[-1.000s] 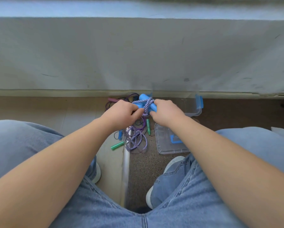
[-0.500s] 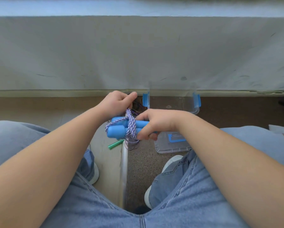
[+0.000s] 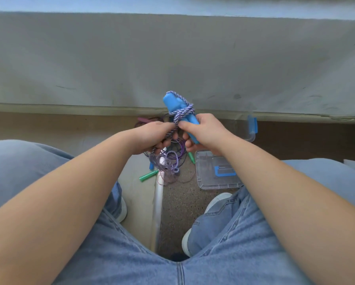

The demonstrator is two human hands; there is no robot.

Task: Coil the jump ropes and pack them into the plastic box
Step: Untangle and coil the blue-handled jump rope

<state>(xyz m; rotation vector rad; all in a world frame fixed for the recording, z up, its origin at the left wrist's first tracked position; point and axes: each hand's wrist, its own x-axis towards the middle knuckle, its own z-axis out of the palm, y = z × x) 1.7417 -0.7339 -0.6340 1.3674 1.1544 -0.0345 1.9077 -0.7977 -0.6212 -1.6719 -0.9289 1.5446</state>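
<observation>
Blue plastic handles [image 3: 177, 108] of the purple-white braided jump rope [image 3: 182, 112] have swung from lying sideways half a second ago to standing near-upright, raised in front of the grey wall. Right hand [image 3: 205, 131] grips the lower ends, fingers closed round them. Left hand [image 3: 151, 136] has dropped from above the bundle to beside it, fingers pinching the cord just under the wraps. Reads as cinching the last turns; coil nearly done, loose tail hanging below. Clear plastic box with blue latches [image 3: 252, 128] sits on the floor behind the right hand, its lid [image 3: 217, 173] nearer. Other ropes with green handles [image 3: 148, 176] lie uncoiled.
</observation>
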